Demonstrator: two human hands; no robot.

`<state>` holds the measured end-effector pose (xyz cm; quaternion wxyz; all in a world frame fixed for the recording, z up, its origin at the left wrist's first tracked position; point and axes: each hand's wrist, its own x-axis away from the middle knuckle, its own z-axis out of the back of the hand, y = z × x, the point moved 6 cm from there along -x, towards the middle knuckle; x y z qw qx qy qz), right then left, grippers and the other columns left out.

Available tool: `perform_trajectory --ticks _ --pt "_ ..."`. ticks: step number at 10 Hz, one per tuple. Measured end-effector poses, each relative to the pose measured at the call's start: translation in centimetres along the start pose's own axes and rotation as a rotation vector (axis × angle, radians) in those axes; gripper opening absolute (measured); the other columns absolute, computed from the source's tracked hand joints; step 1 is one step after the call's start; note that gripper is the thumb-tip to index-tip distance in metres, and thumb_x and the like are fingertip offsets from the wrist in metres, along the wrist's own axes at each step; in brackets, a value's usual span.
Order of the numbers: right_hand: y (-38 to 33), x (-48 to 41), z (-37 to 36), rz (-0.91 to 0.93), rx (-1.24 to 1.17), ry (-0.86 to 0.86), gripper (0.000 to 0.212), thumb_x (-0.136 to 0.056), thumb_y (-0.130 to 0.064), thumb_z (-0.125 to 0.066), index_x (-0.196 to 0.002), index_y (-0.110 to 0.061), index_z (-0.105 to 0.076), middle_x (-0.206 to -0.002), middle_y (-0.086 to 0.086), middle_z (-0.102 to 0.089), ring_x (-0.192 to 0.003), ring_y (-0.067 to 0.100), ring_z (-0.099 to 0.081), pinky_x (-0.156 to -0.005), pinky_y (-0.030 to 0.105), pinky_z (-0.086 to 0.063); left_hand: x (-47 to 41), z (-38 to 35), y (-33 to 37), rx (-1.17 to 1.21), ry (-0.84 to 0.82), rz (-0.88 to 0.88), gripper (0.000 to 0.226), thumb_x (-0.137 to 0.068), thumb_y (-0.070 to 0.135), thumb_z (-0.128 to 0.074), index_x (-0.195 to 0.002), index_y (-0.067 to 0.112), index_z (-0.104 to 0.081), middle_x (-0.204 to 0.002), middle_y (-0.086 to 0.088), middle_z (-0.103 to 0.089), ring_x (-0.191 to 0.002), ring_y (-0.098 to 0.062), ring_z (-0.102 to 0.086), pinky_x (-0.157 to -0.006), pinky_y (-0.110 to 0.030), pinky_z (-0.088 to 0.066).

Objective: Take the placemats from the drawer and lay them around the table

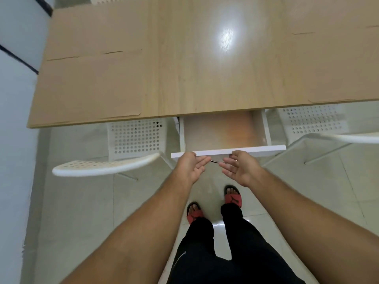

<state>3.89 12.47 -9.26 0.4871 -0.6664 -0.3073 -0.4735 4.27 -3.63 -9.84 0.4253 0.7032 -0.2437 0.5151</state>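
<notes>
The white drawer (266,149) stands pulled out from under the wooden table's (205,83) near edge; its inside shows a tan bottom. My left hand (191,168) and my right hand (239,168) are side by side at the drawer's front panel, fingers loosely straight, thumbs touching its top edge. A dark handle (214,161) shows between the fingertips. Tan placemats lie on the table: one at the near left (90,87), one behind it (98,31), one at the near right (338,68), one at the far right (332,13).
Two white perforated chairs flank the drawer, one on the left (114,163) and one on the right (320,128). A pale wall (16,119) runs close along the table's left side. My feet in red sandals stand on the tiled floor (82,212).
</notes>
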Motion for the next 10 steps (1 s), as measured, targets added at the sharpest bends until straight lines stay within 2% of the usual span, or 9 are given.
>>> perform_trajectory --ticks 2,3,4,5,6,7,8,9,10 --pt "-5.5 -2.3 -1.0 0.02 -0.042 -0.018 0.031 -0.101 -0.026 -0.047 -0.127 -0.009 -0.052 -0.12 0.01 -0.065 -0.092 0.027 -0.071 -0.071 0.039 -0.053 -2.0 -2.7 4.8 0.042 0.041 -0.062 0.044 -0.101 0.006 -0.03 -0.143 0.003 -0.04 -0.128 -0.024 -0.063 -0.114 -0.032 -0.067 -0.11 -0.043 -0.035" --pt "-7.9 -3.7 -1.4 0.034 -0.084 -0.039 0.028 -0.102 -0.025 -0.047 -0.125 -0.009 -0.052 -0.123 0.01 -0.063 -0.098 0.029 -0.07 -0.079 0.041 -0.052 -3.2 -4.2 6.6 0.076 0.048 -0.095 0.043 -0.101 0.006 -0.032 -0.143 0.003 -0.041 -0.129 -0.024 -0.063 -0.116 -0.032 -0.066 -0.112 -0.045 -0.035" --pt "-9.9 -5.1 -1.6 0.051 -0.169 -0.053 0.022 -0.101 -0.027 -0.048 -0.117 -0.013 -0.054 -0.125 0.01 -0.063 -0.1 0.029 -0.07 -0.076 0.04 -0.053 -4.3 -5.4 8.3 0.137 0.036 -0.113 0.044 -0.101 0.011 -0.036 -0.145 0.003 -0.042 -0.132 -0.023 -0.062 -0.12 -0.032 -0.063 -0.115 -0.047 -0.031" --pt "-11.5 -6.7 -1.6 0.069 -0.264 -0.068 0.025 -0.099 -0.036 -0.049 -0.114 -0.018 -0.057 -0.125 0.01 -0.064 -0.099 0.031 -0.072 -0.081 0.041 -0.053 -5.2 -6.5 9.9 0.252 0.015 -0.131 0.045 -0.102 0.024 -0.041 -0.144 0.006 -0.041 -0.127 -0.018 -0.064 -0.122 -0.033 -0.061 -0.114 -0.046 -0.029" --pt "-12.6 -7.6 -1.6 0.055 -0.355 -0.073 0.039 -0.098 -0.049 -0.048 -0.119 -0.017 -0.057 -0.123 0.011 -0.064 -0.106 0.033 -0.068 -0.087 0.045 -0.052 -5.8 -7.0 10.8 0.36 -0.004 -0.121 0.048 -0.099 0.038 -0.048 -0.138 0.009 -0.045 -0.113 -0.014 -0.065 -0.114 -0.032 -0.064 -0.104 -0.044 -0.035" --pt "-13.0 -7.9 -1.8 0.032 -0.42 -0.073 0.053 -0.094 -0.054 -0.05 -0.123 -0.01 -0.055 -0.122 0.012 -0.064 -0.109 0.034 -0.066 -0.085 0.047 -0.051 -6.1 -7.0 10.7 0.407 0.004 -0.086 0.05 -0.095 0.043 -0.051 -0.131 0.008 -0.049 -0.112 -0.016 -0.066 -0.113 -0.032 -0.064 -0.102 -0.043 -0.036" --pt "-13.0 -8.1 -1.9 0.038 -0.436 -0.07 0.057 -0.093 -0.058 -0.05 -0.125 -0.01 -0.054 -0.121 0.013 -0.064 -0.109 0.035 -0.065 -0.081 0.048 -0.051 -5.9 -7.1 10.2 0.425 0.013 -0.096 0.048 -0.095 0.041 -0.053 -0.131 0.009 -0.05 -0.115 -0.016 -0.066 -0.114 -0.033 -0.064 -0.112 -0.047 -0.03" --pt "-13.0 -7.6 -2.1 0.036 -0.393 -0.074 0.056 -0.093 -0.059 -0.049 -0.124 -0.012 -0.055 -0.121 0.013 -0.065 -0.11 0.034 -0.065 -0.084 0.048 -0.052 -5.4 -7.3 10.1 0.38 0.008 -0.12 0.044 -0.097 0.035 -0.049 -0.133 0.01 -0.049 -0.115 -0.014 -0.067 -0.113 -0.03 -0.065 -0.11 -0.047 -0.03" --pt "-11.5 -6.1 -3.1 0.067 -0.202 -0.098 0.052 -0.096 -0.058 -0.046 -0.122 -0.014 -0.057 -0.12 0.009 -0.064 -0.11 0.03 -0.065 -0.095 0.047 -0.051 -4.4 -7.2 8.7 0.11 0.0 -0.155 0.031 -0.099 0.031 -0.044 -0.126 0.016 -0.053 -0.12 -0.008 -0.068 -0.108 -0.024 -0.066 -0.103 -0.045 -0.033"
